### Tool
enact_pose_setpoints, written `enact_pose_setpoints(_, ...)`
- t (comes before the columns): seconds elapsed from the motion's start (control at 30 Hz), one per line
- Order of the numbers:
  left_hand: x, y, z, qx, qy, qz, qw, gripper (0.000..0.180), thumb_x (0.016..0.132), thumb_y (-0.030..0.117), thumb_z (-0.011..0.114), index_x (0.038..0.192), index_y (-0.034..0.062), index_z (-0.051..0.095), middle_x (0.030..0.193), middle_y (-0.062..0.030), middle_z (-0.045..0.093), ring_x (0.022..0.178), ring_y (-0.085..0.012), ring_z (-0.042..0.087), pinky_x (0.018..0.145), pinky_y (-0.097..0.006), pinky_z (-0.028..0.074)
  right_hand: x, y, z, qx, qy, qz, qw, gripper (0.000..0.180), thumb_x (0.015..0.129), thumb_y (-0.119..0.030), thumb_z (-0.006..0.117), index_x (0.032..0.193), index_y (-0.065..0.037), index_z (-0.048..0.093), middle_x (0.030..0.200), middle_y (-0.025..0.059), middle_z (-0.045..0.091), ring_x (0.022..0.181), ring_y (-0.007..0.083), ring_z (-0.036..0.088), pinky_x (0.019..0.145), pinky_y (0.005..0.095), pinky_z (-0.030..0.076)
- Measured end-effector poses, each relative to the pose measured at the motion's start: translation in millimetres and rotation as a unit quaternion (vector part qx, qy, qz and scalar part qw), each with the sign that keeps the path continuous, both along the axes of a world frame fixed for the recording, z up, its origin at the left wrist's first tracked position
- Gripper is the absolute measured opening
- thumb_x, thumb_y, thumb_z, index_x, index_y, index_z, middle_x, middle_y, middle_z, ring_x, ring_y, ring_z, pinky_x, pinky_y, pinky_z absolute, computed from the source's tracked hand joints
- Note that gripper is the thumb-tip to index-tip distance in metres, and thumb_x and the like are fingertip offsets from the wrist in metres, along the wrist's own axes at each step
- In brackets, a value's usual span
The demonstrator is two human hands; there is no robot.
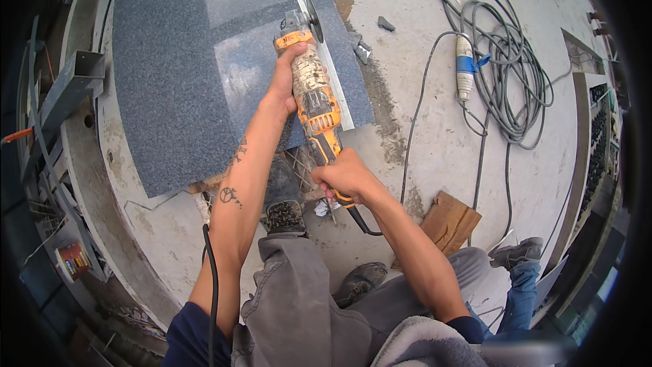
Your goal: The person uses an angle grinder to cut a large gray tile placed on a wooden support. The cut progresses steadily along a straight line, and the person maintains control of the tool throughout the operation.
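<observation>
Both my hands hold an orange and black angle grinder [316,88], its body wrapped in worn, dirty tape. My left hand [284,78] grips it near the head, the thumb over the orange collar. Around the rear handle my right hand [346,178] is closed. A thin dark cutting disc [314,19] stands on edge at the head, beside a narrow metal straightedge [326,71]. That strip lies along a large blue-grey speckled stone slab [170,95]. I cannot tell whether the disc touches the slab. From the handle a black cord [363,225] runs off.
A coiled grey cable [509,75] with a white and blue connector [464,68] lies on the floor at right. A brown board piece [445,221] sits near my right forearm. Metal profiles [75,81] stand at left. Another person's shoe [519,253] shows at lower right.
</observation>
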State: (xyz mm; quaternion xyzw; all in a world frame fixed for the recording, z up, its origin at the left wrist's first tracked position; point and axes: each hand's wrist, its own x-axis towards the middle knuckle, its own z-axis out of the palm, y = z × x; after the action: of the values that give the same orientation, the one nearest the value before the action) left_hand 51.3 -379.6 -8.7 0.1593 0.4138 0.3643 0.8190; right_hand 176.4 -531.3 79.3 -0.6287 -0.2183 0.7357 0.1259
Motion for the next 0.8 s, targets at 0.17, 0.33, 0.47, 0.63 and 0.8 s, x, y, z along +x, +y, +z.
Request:
enact_pose_setpoints(0.17,-0.9,26.4,-3.6,-0.002,0.027,0.003,1.0,0.057,0.084,0.044,0.061,0.115,-0.0015,0.049,0.082,-0.0186,0.064,0.069,-0.0273,0.07,0.059,-0.04,0.062,-2.9,26.1,-10.5,0.0,-0.005,0.005,1.0,0.013,0.068,-0.001,0.064,0.059,0.002,0.055,0.054,0.008,0.055,0.043,0.0154,0.053,0.038,0.0318,0.043)
enact_pose_setpoints(0.33,2.9,-5.5,2.1,0.0,0.023,0.008,1.0,0.056,0.084,0.044,0.06,0.117,-0.0005,0.049,0.082,-0.0182,0.064,0.067,-0.026,0.07,0.058,-0.038,0.062,1.5,-3.8,1.7,-0.02,0.012,0.006,1.0,0.012,0.068,0.0,0.063,0.061,0.004,0.055,0.054,0.0091,0.056,0.043,0.0161,0.054,0.038,0.0311,0.042)
enact_pose_setpoints(0.47,3.4,-5.1,3.0,0.0,0.018,0.004,1.0,0.055,0.085,0.043,0.06,0.116,0.0003,0.049,0.082,-0.0181,0.064,0.069,-0.0262,0.07,0.059,-0.039,0.062,3.2,-5.0,3.2,-0.018,0.005,0.01,1.0,0.012,0.068,0.0,0.063,0.061,0.003,0.055,0.054,0.009,0.056,0.043,0.0158,0.054,0.038,0.0311,0.043)
enact_pose_setpoints(0.63,0.2,27.3,-0.1,0.008,0.031,-0.011,0.999,0.055,0.084,0.045,0.061,0.113,-0.0005,0.05,0.082,-0.0178,0.064,0.069,-0.0264,0.07,0.059,-0.04,0.062,-1.1,26.5,-6.9,-0.012,0.008,0.011,1.0,0.013,0.07,0.0,0.063,0.06,0.003,0.054,0.054,0.0078,0.055,0.044,0.015,0.053,0.039,0.0313,0.042)
enact_pose_setpoints(0.8,4.5,-8.3,5.4,-0.012,0.031,0.011,0.999,0.055,0.085,0.043,0.06,0.116,-0.0007,0.049,0.083,-0.0176,0.065,0.07,-0.0255,0.071,0.058,-0.038,0.062,3.3,-4.4,4.9,-0.025,0.011,0.021,0.999,0.012,0.07,0.0,0.064,0.063,0.005,0.057,0.057,0.0093,0.058,0.044,0.0156,0.054,0.039,0.0315,0.043)
